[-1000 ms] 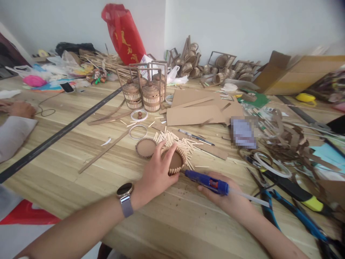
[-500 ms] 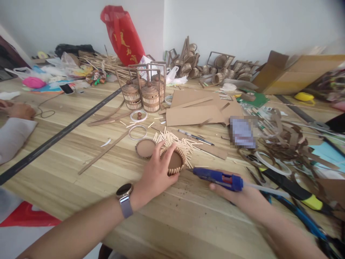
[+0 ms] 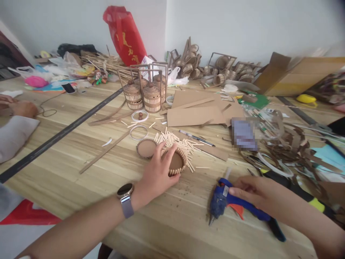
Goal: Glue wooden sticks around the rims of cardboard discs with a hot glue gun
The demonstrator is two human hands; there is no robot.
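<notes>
Left hand [image 3: 156, 176] cupped over the small basket [image 3: 176, 163] at mid-table, fingers curled on its rim. Right hand [image 3: 252, 192] closed on the glue gun [image 3: 229, 203], which lies on the boards, nozzle turned away from the basket. Sticks stand around the visible rim. Judged part-built: a bare round base [image 3: 146, 148] and loose sticks [image 3: 185, 145] lie beside it. White wall [image 3: 242, 25]; cluttered wooden table [image 3: 81, 144] with cardboard sheets [image 3: 196, 111] and finished baskets [image 3: 147, 97].

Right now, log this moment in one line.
left hand: holds stick-rimmed disc | right hand: holds glue gun, nozzle toward table
</notes>
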